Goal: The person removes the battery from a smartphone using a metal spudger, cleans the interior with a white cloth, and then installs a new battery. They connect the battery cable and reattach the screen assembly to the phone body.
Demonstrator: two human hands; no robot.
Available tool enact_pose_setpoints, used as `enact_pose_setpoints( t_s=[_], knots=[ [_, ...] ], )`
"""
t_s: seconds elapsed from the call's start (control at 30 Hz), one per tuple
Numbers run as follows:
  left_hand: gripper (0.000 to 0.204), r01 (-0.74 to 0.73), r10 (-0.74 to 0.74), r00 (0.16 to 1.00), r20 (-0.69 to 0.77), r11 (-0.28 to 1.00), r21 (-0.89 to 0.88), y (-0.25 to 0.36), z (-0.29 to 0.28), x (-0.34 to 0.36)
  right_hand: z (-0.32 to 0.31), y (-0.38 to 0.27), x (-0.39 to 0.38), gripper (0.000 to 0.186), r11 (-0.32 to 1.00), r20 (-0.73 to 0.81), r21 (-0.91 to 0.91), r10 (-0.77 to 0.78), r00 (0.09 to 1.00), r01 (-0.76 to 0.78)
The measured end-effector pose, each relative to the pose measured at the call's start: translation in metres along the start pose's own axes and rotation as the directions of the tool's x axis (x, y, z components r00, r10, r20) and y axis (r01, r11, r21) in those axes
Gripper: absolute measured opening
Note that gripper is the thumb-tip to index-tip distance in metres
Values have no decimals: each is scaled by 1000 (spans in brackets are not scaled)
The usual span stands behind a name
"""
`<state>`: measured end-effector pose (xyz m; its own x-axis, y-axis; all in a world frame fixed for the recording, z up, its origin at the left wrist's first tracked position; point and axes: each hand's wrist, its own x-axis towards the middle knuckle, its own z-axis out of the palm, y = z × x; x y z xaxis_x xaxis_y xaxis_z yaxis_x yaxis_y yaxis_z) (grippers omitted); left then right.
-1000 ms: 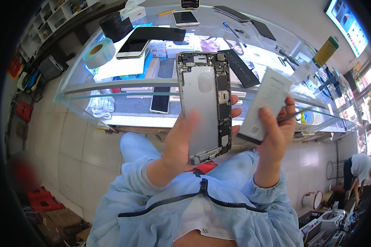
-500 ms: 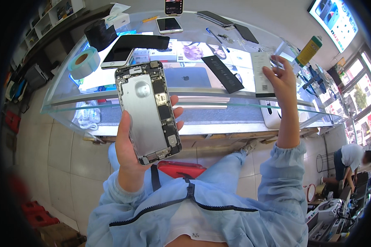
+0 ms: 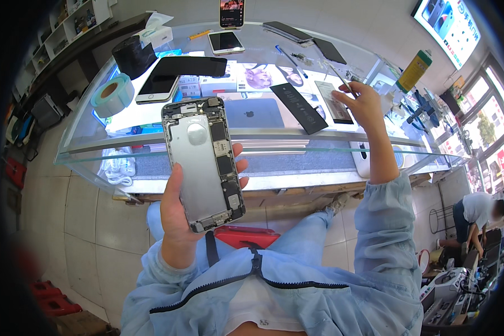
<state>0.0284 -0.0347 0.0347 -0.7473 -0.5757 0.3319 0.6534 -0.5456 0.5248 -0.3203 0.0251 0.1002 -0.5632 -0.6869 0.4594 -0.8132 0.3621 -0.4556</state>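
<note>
My left hand (image 3: 176, 218) is closed round an opened phone housing (image 3: 199, 168), its bare metal interior and circuit board facing up. My right hand (image 3: 361, 106) is closed on a thin metal tool (image 3: 337, 74), probably tweezers, over the right part of the glass counter (image 3: 87, 147). Just under those fingers lies a silver-white battery (image 3: 327, 101) on the counter top. A black battery (image 3: 297, 109) lies diagonally to its left.
On the counter are tape rolls (image 3: 111, 98), phones (image 3: 225, 43), a pen (image 3: 291, 60), a yellow-green bottle (image 3: 413, 73) and a blue clamp-like tool (image 3: 417, 112). Another person (image 3: 476, 215) bends over among equipment at the lower right, near a wire stand.
The silver-white battery went from upright in my right hand to lying on the counter. My right hand moved forward with it. My left hand shifted left with the housing.
</note>
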Motion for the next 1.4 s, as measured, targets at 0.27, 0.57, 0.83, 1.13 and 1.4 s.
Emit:
enact_pose_setpoints(
  t_s=[0.27, 0.57, 0.83, 1.13, 1.4],
  knots=[
    [73, -42, 51, 990, 132, 996, -73, -3, 1, 2, -22, -40, -60, 27, 849, -1, 519, -119, 993, 102],
    [79, -7, 24, 993, 118, 989, -144, -11, -3, 6, -58, -33, -38, 21, 907, -34, 389, -160, 987, 161],
    [72, 10, 5, 989, 150, 995, -98, -11, -2, 3, -35, -49, 42, 20, 910, -79, -13, -414, 907, 414],
    [69, 32, -17, 994, 111, 991, -131, -2, -3, -11, 16, -35, 78, 19, 913, -23, -126, -392, 919, 387],
    [69, 22, -14, 996, 93, 996, -91, 2, -6, -15, 18, -16, 94, 22, 929, 150, -178, -300, 942, 324]
  ],
)
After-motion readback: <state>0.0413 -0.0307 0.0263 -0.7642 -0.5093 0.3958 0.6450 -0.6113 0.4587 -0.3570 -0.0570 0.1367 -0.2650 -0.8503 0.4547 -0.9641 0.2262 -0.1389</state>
